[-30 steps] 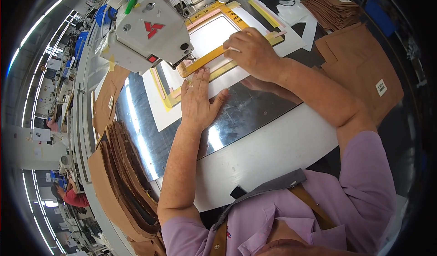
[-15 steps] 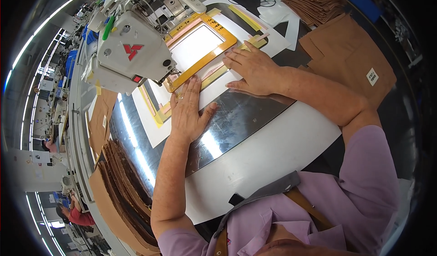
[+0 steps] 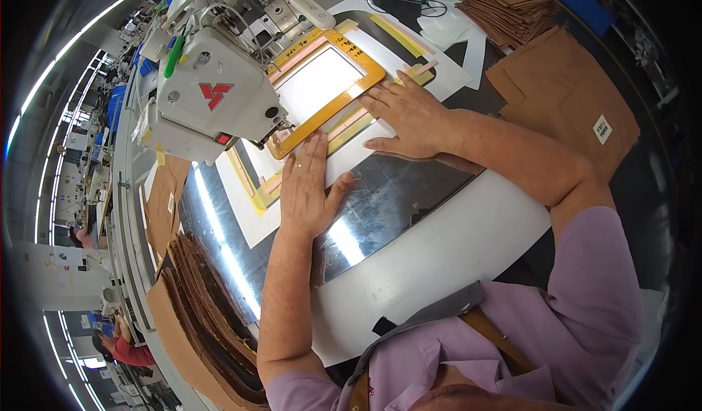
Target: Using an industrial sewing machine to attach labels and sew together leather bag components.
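Observation:
My left hand (image 3: 307, 199) lies flat, fingers stretched, on a white sheet (image 3: 248, 224) layered with pink and yellow tape strips (image 3: 245, 177). Its fingertips are just below an orange-yellow rectangular frame (image 3: 340, 104) with handwritten marks, which sits beside the needle area of a white sewing machine (image 3: 205, 93). My right hand (image 3: 406, 118) rests with fingers spread along the taped lower-right border of the sheet, fingertips near or touching the frame's edge. Neither hand visibly grips anything. The sheet lies on a shiny metal plate (image 3: 384, 210).
Brown cut pieces are stacked at top right (image 3: 504, 9) and spread at right (image 3: 563, 104); more stand at lower left (image 3: 183, 301). Dark coiled cable (image 3: 406, 1) lies behind the sheet. A co-worker in red (image 3: 128, 349) is at a machine far left.
My right hand has let go of the frame's near bar, where its fingers were curled, and flattened out lower on the taped border. The whole view has shifted slightly; my left hand stayed flat.

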Demonstrator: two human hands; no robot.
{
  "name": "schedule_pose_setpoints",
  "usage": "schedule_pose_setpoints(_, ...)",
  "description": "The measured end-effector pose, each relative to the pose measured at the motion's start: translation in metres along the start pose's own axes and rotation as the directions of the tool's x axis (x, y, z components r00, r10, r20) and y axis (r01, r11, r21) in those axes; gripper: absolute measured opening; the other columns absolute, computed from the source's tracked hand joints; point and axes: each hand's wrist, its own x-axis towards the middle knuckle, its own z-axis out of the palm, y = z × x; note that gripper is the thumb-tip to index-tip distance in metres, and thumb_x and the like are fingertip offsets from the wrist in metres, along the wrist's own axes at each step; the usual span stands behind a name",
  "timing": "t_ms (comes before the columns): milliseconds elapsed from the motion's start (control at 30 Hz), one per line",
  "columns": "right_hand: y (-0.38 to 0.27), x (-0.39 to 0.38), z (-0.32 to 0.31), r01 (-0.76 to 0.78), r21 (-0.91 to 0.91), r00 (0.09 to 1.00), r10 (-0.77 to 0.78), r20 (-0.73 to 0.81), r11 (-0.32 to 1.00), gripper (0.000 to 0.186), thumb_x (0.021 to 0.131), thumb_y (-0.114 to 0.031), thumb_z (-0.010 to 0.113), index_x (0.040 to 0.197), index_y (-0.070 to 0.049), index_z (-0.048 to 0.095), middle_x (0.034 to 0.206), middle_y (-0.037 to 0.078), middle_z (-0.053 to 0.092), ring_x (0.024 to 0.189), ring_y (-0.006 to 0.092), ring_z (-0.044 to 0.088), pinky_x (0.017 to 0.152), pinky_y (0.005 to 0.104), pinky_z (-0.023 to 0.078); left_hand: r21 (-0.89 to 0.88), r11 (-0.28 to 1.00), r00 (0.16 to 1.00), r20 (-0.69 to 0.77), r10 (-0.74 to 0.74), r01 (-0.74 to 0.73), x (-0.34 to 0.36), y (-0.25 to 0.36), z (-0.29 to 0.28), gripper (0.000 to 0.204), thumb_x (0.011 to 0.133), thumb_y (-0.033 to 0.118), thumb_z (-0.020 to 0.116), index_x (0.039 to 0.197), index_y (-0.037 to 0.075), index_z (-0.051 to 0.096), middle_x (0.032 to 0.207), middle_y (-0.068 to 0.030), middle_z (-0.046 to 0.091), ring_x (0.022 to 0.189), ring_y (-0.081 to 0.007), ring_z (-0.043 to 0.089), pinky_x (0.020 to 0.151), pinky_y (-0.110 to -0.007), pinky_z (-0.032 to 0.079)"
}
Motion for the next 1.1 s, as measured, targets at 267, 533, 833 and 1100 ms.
schedule_pose_setpoints(267,0.0,0.003,0.0,-0.005,0.045,1.0,0.005,0.004,0.999,0.086,0.102,-0.066,0.037,0.155,0.001,0.035,0.157,0.023,0.039,0.151,0.0334,0.032,0.126,0.054,0.014,0.113,0.983,0.986,0.067,-0.15,0.142,0.005,0.002,-0.003,0.088,0.097,0.068,0.043,0.155,0.001,0.037,0.152,-0.0224,0.048,0.145,-0.037,0.04,0.121,-0.056,0.019)
schedule_pose_setpoints(533,0.001,0.012,-0.005,-0.059,0.072,0.997,0.054,0.062,0.996,0.081,0.103,-0.064,0.037,0.151,0.002,0.041,0.153,0.023,0.044,0.149,0.0326,0.035,0.126,0.0524,0.016,0.128,0.988,0.994,0.062,-0.095,0.086,0.01,0.0,0.003,0.09,0.098,0.067,0.041,0.155,-0.002,0.035,0.153,-0.0247,0.045,0.146,-0.0385,0.038,0.122,-0.052,0.018)
schedule_pose_setpoints(833,0.001,0.012,0.004,-0.057,0.035,0.998,0.057,0.014,0.998,0.083,0.102,-0.066,0.036,0.153,-0.001,0.04,0.155,0.021,0.042,0.149,0.0321,0.033,0.126,0.0556,0.015,0.14,0.964,0.974,0.001,-0.229,0.226,0.022,0.004,0.009,0.096,0.097,0.072,0.038,0.152,-0.007,0.037,0.15,-0.0272,0.047,0.144,-0.0384,0.041,0.122,-0.058,0.014)
schedule_pose_setpoints(1100,0.0,0.014,0.0,-0.045,0.04,0.999,0.044,0.024,0.998,0.084,0.102,-0.068,0.035,0.154,-0.003,0.041,0.153,0.02,0.044,0.148,0.034,0.034,0.125,0.0562,0.015,0.276,0.878,0.909,0.033,-0.416,0.391,0.021,0.014,0.003,0.097,0.095,0.076,0.036,0.144,-0.007,0.045,0.137,-0.0285,0.056,0.134,-0.0405,0.052,0.119,-0.069,0.01)
